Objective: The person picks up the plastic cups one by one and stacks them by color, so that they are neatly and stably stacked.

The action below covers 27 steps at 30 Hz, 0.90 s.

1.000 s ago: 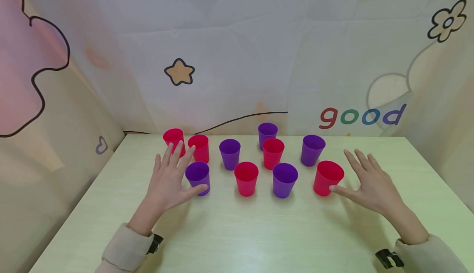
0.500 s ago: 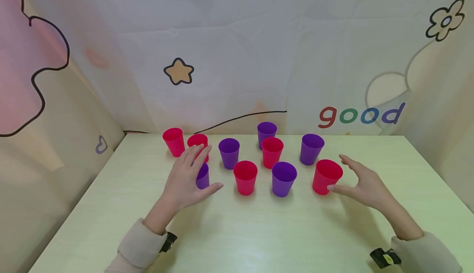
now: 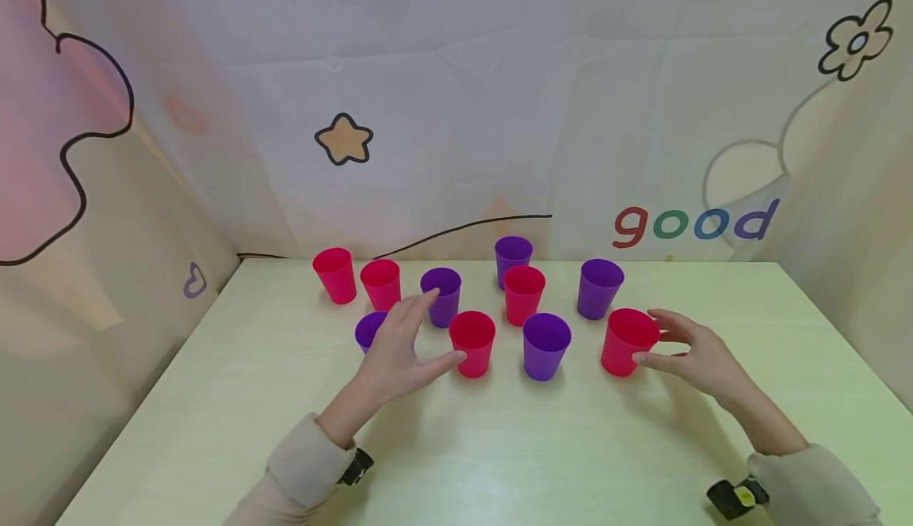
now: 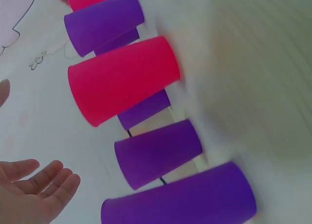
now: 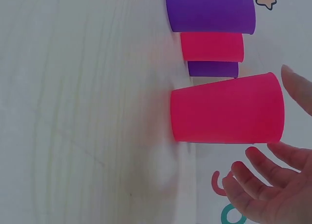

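Observation:
Upright red and purple plastic cups stand apart on a pale table (image 3: 499,447). In the head view my right hand (image 3: 702,361) curves beside the front-right red cup (image 3: 631,342). The right wrist view shows the thumb (image 5: 298,90) apart from this red cup (image 5: 226,111), with the fingers (image 5: 265,173) close under its rim. My left hand (image 3: 395,356) hangs spread over the front row, its thumb overlapping another red cup (image 3: 472,340). Part of the left purple cup (image 3: 368,329) is hidden behind it. Nothing is held in the left hand (image 4: 34,190) in its wrist view.
Between the two hands stands a purple cup (image 3: 546,344). Behind it are a red cup (image 3: 524,296) and purple cups (image 3: 600,288) (image 3: 513,259). More red cups (image 3: 334,274) stand at the back left. A printed cloth backdrop (image 3: 456,130) rises behind the table.
My left hand has moved right, from over the left purple cup toward the front red cup. My right hand's fingers have drawn in closer to the right red cup. The cups have stayed put.

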Each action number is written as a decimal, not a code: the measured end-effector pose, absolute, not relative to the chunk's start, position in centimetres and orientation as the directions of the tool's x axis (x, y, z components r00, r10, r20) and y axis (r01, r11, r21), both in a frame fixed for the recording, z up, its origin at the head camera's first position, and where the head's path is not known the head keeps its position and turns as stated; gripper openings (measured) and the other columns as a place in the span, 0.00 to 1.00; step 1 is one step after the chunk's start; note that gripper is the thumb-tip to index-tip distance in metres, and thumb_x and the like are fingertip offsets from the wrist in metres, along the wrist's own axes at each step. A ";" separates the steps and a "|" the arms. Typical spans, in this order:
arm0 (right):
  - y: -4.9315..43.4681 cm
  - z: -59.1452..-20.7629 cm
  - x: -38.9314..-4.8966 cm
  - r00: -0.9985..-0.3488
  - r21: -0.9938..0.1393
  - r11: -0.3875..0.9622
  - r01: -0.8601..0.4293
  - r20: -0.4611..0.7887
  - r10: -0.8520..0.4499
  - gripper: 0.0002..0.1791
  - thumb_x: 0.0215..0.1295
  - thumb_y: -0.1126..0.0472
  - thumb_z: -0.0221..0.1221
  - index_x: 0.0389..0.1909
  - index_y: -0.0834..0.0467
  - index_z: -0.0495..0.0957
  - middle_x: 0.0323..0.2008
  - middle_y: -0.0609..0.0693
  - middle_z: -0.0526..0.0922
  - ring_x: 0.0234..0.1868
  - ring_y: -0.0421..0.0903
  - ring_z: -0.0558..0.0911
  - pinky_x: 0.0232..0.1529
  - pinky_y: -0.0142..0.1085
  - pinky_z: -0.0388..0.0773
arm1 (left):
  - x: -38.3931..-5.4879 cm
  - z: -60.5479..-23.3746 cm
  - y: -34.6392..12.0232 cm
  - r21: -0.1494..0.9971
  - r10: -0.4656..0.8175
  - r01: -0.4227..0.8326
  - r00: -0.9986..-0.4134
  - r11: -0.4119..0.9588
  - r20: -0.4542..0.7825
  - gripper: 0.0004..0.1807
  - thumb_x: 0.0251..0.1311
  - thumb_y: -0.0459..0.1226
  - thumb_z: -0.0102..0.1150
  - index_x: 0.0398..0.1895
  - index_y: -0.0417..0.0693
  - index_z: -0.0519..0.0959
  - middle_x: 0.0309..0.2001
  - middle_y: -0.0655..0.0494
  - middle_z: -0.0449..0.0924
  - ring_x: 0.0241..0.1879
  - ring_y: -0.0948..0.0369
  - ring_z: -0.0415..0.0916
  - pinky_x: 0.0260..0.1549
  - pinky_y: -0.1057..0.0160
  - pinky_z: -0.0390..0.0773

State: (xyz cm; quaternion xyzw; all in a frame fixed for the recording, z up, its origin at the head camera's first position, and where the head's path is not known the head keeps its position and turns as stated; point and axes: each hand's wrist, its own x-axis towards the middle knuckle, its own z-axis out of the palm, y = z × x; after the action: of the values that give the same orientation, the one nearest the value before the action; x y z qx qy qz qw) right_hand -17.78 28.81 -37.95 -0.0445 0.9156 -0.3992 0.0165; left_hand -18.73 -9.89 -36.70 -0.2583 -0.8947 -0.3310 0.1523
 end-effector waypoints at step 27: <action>29.7 -39.0 -18.5 -0.992 -0.819 0.572 -0.055 -0.023 -0.128 0.41 0.59 0.52 0.59 0.68 0.61 0.52 0.59 0.67 0.62 0.54 0.64 0.67 0.44 0.49 0.75 | -20.7 -38.4 -6.7 0.634 0.330 0.337 -0.934 0.696 0.134 0.42 0.47 0.48 0.66 0.63 0.38 0.62 0.60 0.43 0.65 0.60 0.48 0.60 0.53 0.48 0.66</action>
State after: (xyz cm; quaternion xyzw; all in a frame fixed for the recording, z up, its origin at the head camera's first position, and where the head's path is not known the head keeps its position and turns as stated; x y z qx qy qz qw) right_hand -18.53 29.67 -38.99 -0.0516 0.8856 -0.4599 0.0395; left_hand -20.70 -6.65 -38.43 -0.1812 -0.9210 -0.3449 0.0050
